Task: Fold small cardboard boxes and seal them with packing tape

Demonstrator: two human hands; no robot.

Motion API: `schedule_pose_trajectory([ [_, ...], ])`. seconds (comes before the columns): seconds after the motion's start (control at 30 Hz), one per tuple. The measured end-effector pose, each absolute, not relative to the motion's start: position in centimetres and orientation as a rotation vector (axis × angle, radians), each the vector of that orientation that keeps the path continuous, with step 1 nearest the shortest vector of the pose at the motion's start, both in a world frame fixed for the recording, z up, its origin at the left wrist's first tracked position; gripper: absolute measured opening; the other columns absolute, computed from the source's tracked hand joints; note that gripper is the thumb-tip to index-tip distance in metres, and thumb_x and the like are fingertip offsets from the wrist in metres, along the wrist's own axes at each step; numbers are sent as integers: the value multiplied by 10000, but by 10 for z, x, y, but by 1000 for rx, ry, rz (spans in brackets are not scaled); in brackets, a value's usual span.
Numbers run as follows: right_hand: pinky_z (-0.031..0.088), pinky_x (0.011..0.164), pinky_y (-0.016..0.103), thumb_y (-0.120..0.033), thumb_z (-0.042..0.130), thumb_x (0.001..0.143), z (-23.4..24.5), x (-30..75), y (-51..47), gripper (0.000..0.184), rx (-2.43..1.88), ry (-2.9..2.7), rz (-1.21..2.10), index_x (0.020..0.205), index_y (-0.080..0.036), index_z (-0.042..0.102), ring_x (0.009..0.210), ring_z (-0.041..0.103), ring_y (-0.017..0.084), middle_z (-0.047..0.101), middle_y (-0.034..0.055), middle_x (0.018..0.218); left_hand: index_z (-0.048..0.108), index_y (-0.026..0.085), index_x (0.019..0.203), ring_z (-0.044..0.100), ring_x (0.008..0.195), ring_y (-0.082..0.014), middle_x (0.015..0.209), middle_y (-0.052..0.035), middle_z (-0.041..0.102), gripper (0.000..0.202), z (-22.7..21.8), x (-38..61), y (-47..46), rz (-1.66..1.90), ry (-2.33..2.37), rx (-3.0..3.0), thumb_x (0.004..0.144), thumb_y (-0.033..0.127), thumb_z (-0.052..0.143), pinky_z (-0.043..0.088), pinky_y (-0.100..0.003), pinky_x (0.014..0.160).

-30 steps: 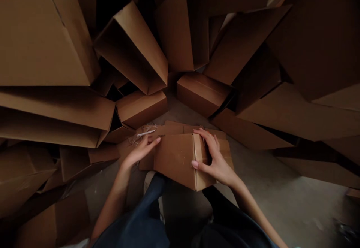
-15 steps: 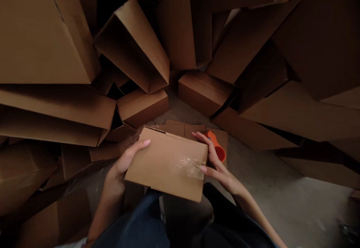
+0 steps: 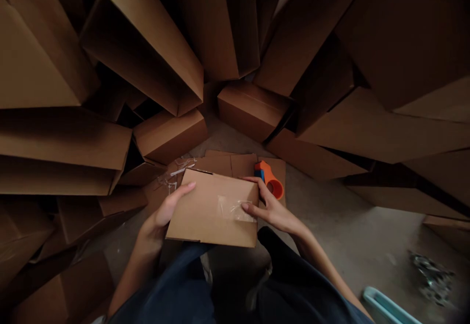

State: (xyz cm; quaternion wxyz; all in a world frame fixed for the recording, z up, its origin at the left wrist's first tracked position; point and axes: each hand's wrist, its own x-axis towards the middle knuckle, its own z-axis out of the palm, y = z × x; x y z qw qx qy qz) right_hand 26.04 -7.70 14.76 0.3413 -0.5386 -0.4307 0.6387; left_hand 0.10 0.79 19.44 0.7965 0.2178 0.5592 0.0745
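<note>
— Dozens of cartons (image 3: 139, 45) ring the concrete floor (image 3: 348, 236). What sits in the gap on the near side?

— A flattened cardboard sheet (image 3: 220, 163) lies on the floor, with a small box (image 3: 198, 211) held over its near edge.

— How far along is that box?

— One strip of clear tape (image 3: 233, 209) is stuck across its top by the right edge. The underside is hidden, so I can't tell whether any other seam is sealed.

— And the grip?

— Both hands clamp the box from opposite ends, well apart. The left hand (image 3: 165, 211) cups the left edge; the right hand (image 3: 270, 209) holds the right edge, thumb at the tape's end.

— Anything else nearby?

— An orange tape dispenser (image 3: 270, 182) lies unheld on the sheet, just beside the right hand. Scraps of tape (image 3: 172, 174) lie beyond the box, to the left.
</note>
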Motion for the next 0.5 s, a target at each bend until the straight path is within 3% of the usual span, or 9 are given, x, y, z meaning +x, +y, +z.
schedule_pose_trajectory([
  [0.13, 476, 1029, 416, -525, 717, 756, 148, 259, -77, 649, -1417, -1084, 1655, 1255, -247, 408, 1174, 546, 246, 550, 79, 1242, 693, 122, 1077, 724, 898, -308, 899, -104, 765, 611, 193, -1, 8, 136, 1226, 424, 736, 625, 625, 560, -323, 676],
  [0.4, 533, 889, 378, -527, 773, 685, 146, 252, -78, 603, -1491, -1022, 1601, 1101, -239, 445, 1058, 591, 224, 584, 72, 1185, 685, 111, 1113, 741, 764, -286, 839, -92, 773, 470, 203, 5, 5, 181, 1238, 313, 788, 450, 685, 546, -291, 579],
  [0.5, 503, 955, 442, -552, 789, 649, 146, 252, -77, 628, -1602, -1113, 1477, 1088, -234, 472, 1107, 581, 263, 579, 90, 1212, 695, 120, 1101, 742, 748, -288, 806, -86, 773, 436, 204, 8, 3, 206, 1237, 297, 792, 427, 695, 547, -291, 568],
])
